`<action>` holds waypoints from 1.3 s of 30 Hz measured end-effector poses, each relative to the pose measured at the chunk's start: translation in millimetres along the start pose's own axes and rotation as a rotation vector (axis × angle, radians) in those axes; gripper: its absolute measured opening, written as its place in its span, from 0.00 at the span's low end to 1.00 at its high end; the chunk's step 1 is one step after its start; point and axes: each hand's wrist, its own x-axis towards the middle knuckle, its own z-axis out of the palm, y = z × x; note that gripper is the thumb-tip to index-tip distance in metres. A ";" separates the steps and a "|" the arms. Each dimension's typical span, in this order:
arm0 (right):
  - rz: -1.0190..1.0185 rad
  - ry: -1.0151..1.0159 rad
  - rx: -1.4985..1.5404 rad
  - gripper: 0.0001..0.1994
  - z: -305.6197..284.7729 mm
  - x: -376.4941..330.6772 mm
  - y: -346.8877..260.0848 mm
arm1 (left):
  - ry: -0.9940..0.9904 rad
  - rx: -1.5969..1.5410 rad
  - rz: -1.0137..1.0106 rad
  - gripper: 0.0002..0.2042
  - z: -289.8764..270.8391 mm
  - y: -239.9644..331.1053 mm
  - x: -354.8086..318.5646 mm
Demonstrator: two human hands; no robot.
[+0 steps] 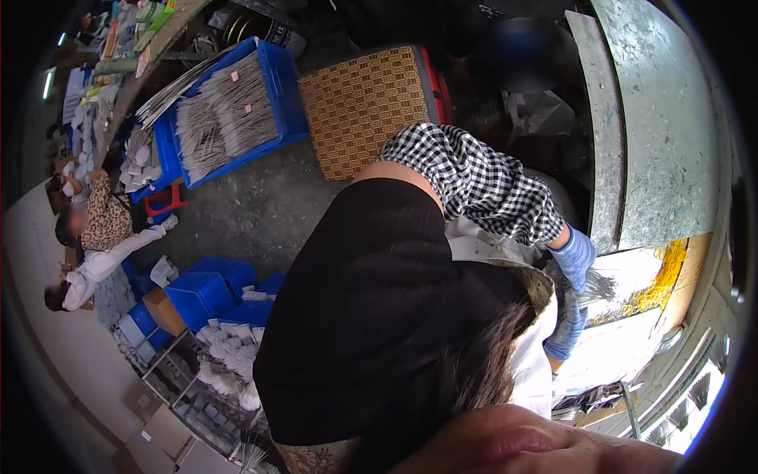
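Loosely fanned bundle of thin, straight grey strands (599, 287), beside two blue-gloved hands (574, 257), grip too hidden to tell

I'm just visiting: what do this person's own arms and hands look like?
The upper hand in the picture and the lower hand both wear blue gloves. The upper arm in view has a loose black-and-white checked sleeve, with bare gaps between it and the glove and the black garment. The other arm is mostly hidden.
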 end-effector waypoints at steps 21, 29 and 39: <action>0.183 0.189 0.029 0.09 27.3 -47.0 -34.0 | 0.116 -0.746 -0.110 0.12 -38.7 -22.4 -49.3; 0.052 -0.060 0.493 0.26 89.3 -26.8 -2.6 | -0.124 -0.317 0.192 0.21 64.6 -45.8 5.1; 0.147 -0.127 0.313 0.29 55.7 -33.2 16.3 | -0.294 -0.081 -0.010 0.45 34.4 16.1 -40.8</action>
